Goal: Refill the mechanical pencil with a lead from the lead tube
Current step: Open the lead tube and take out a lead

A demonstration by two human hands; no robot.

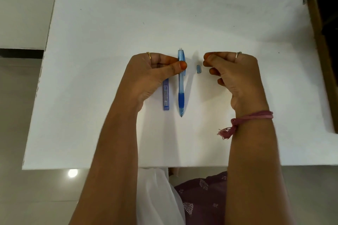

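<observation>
While the left hand [155, 71] pinches the pencil [181, 82], the right hand [232, 73] hovers curled, empty, beside its cap [198, 69].

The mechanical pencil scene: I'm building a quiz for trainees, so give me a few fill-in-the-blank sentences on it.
1. The left hand pinches the mechanical pencil near its ____ end.
2. The small blue cap lies on the white table between the pencil and the ____ hand.
3. The lead tube lies to the ____ of the pencil.

Missing words: eraser; right; left
</observation>
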